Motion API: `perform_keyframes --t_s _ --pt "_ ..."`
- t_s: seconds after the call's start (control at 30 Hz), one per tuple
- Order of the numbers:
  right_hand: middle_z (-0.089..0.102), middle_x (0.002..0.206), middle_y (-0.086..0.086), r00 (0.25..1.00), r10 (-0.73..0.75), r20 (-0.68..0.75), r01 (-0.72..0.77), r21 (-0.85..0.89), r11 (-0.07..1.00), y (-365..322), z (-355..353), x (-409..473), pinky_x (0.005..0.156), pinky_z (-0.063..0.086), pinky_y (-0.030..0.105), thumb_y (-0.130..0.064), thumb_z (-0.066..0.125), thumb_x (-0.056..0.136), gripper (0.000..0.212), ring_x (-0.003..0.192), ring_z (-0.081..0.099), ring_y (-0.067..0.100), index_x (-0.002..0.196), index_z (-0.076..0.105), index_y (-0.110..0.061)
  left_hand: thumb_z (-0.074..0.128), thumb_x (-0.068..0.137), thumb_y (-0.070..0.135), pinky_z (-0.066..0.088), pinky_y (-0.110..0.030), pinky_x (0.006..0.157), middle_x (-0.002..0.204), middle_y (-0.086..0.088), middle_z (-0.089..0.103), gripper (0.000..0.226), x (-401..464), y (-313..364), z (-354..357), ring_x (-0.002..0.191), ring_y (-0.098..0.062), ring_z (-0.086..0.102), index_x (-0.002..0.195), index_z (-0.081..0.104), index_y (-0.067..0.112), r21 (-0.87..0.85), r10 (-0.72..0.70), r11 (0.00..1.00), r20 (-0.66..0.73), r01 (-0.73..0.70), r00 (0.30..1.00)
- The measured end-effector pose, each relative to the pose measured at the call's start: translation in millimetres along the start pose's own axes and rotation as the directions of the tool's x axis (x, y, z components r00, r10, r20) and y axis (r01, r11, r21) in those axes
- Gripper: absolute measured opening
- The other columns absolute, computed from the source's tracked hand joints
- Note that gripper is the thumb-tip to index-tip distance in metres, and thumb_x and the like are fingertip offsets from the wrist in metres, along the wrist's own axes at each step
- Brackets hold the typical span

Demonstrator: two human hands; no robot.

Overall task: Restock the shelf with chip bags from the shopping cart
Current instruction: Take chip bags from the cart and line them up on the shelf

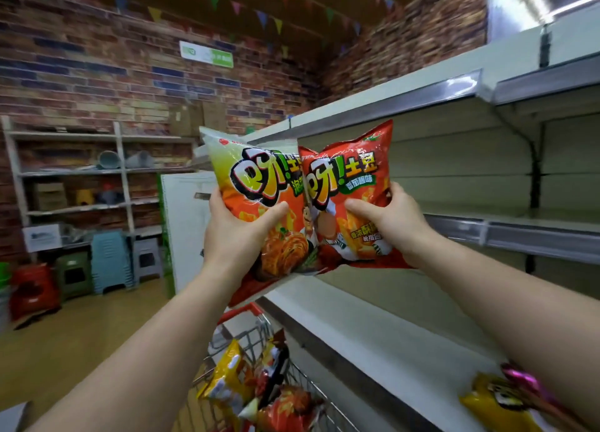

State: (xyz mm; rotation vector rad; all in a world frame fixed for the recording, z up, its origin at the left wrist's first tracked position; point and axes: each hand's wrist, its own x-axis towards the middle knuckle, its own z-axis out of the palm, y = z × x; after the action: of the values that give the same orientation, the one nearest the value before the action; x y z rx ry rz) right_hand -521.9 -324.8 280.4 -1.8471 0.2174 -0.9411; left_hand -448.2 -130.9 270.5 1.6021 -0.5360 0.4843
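We hold two chip bags up side by side in front of the shelving, at the centre of the view. The green-topped orange bag point(256, 198) sits in our left hand point(240, 233), fingers curled behind it and the thumb pressed across its front. The red bag point(350, 185) sits in our right hand point(394, 220), gripped the same way, thumb on the front. The red bag's left edge overlaps the orange bag's right edge, so the two touch.

Behind them, from 12 to 3 o'clock, run the pale metal shelves point(422, 321), whose lower board stretches toward 5 o'clock. On that board at 5 o'clock lie a yellow bag point(496, 402) and, touching it, a pink packet point(522, 379), partly hidden by our right forearm.

At 6 o'clock stands the shopping cart point(250, 331) with its red handle, holding more yellow and orange chip bags point(259, 386). At 9 o'clock, against the brick wall, stacked plastic stools point(110, 263) stand under a storage rack point(123, 172).
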Motion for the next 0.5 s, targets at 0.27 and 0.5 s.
perform_keyframes --t_s 0.27,0.5 --pt "0.062 0.114 0.0 0.987 -0.013 -0.159 -0.003 -0.103 0.995 -11 -107 -36 0.091 0.051 0.042 -0.037 0.077 0.072 0.062 0.102 0.061 0.02 0.123 0.049 -0.018 0.082 0.063 0.047 0.046 -0.047 0.099 0.129 0.003 0.055 0.096 -45 58 71 0.115 -0.02 0.055 0.142 0.031 0.025 -0.096 0.036 0.995 0.116 -0.025 0.993" --pt "0.057 0.112 -0.002 0.95 -0.047 -0.308 -0.026 -0.229 0.973 -28 -178 -84 0.089 0.048 0.036 -0.039 0.076 0.073 0.066 0.101 0.056 0.017 0.128 0.045 -0.017 0.08 0.067 0.044 0.043 -0.043 0.102 0.124 0.006 0.053 0.092 -92 102 110 0.114 -0.018 0.053 0.141 0.028 0.027 -0.202 0.072 0.979 0.229 -0.024 0.971"
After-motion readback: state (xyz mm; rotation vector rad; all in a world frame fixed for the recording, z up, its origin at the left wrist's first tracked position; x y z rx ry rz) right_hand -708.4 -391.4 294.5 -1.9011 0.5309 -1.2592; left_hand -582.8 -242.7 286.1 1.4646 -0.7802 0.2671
